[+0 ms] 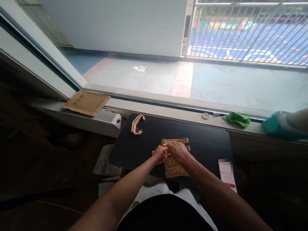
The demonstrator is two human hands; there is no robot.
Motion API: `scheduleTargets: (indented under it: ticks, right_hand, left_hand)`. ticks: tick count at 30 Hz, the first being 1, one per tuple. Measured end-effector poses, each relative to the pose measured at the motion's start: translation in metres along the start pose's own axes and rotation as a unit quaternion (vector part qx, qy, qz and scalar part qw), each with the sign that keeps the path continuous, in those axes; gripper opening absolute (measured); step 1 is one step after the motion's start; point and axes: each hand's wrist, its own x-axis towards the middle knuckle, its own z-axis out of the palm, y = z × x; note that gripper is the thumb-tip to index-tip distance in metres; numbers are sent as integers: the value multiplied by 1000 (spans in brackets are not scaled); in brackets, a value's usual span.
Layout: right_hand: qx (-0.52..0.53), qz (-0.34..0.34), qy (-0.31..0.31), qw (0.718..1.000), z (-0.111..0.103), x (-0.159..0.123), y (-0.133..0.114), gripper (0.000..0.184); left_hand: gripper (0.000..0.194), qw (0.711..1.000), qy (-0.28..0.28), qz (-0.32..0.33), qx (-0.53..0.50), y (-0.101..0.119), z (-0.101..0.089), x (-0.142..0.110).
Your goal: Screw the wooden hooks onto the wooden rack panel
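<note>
Both hands meet over a thin wooden puzzle sheet (172,168) lying on a small black table (205,143). My left hand (159,154) is closed in a pinch at the sheet's top edge. My right hand (178,150) is closed too, gripping a light wooden frame piece (175,141) that sticks out beyond the fingers. What exactly the left fingers pinch is too small to make out. A curved assembly of wooden pieces (137,124) rests apart at the table's far left corner.
A white and red paper slip (227,175) lies at the table's right edge. On the window sill sit a brown padded envelope (86,102), a green cloth (237,119), a teal cloth with a white roll (292,123), and a small round object (205,115). A balcony and railing lie behind the glass.
</note>
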Motion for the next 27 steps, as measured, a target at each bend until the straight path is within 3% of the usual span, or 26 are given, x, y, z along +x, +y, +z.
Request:
scheduleTargets:
  ticks: [6, 27]
  right_hand:
    - [2, -15, -8, 1000, -4, -3, 10, 27]
    - [-16, -16, 2, 1000, 4, 3, 8, 29]
  left_hand:
    - [16, 998, 37, 51, -18, -3, 1, -2]
    - [18, 998, 28, 47, -36, -5, 0, -1]
